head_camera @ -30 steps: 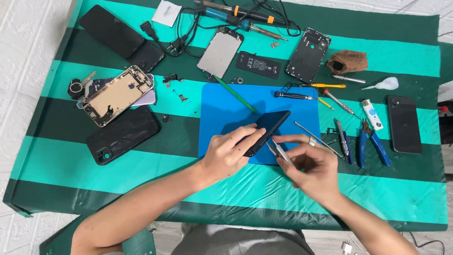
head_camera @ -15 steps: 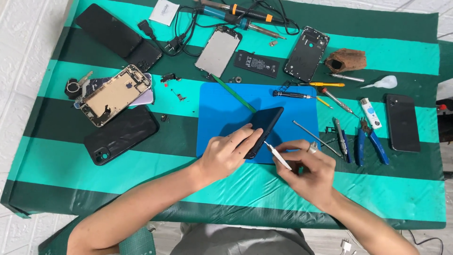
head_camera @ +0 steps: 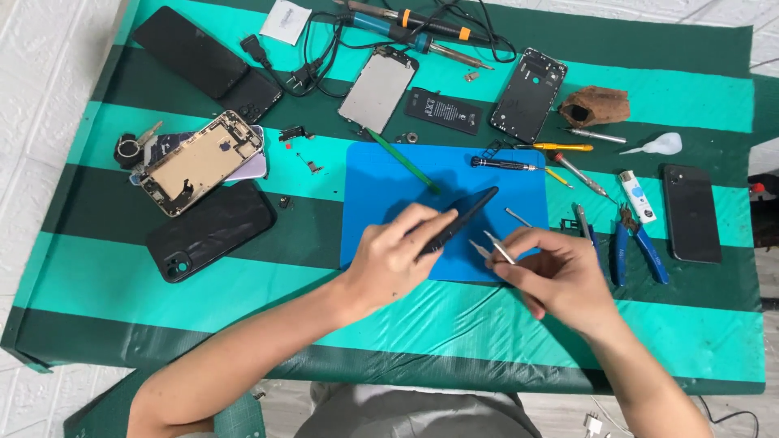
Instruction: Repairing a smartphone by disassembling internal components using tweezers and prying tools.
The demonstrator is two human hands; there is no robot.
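My left hand point(head_camera: 398, 255) grips a dark phone point(head_camera: 466, 212) and tilts it up on its edge over the blue work mat point(head_camera: 381, 182). My right hand point(head_camera: 556, 272) holds metal tweezers point(head_camera: 491, 245), whose tips point toward the phone's lower edge, close beside it. Both hands hover over the mat's near half, on a table covered with green striped cloth point(head_camera: 243, 284).
Left of the mat lie an opened phone chassis point(head_camera: 201, 161) and a black case point(head_camera: 211, 229). A battery point(head_camera: 445, 110), back housing point(head_camera: 529, 83), soldering iron point(head_camera: 406, 32) and cables sit at the back. Blue pliers point(head_camera: 637, 243), screwdrivers point(head_camera: 507, 163) and a black phone point(head_camera: 691, 212) lie at the right.
My left hand has tipped the phone up more onto its edge. My right hand has shifted the tweezers, and their tips now sit close beside the phone's lower edge.
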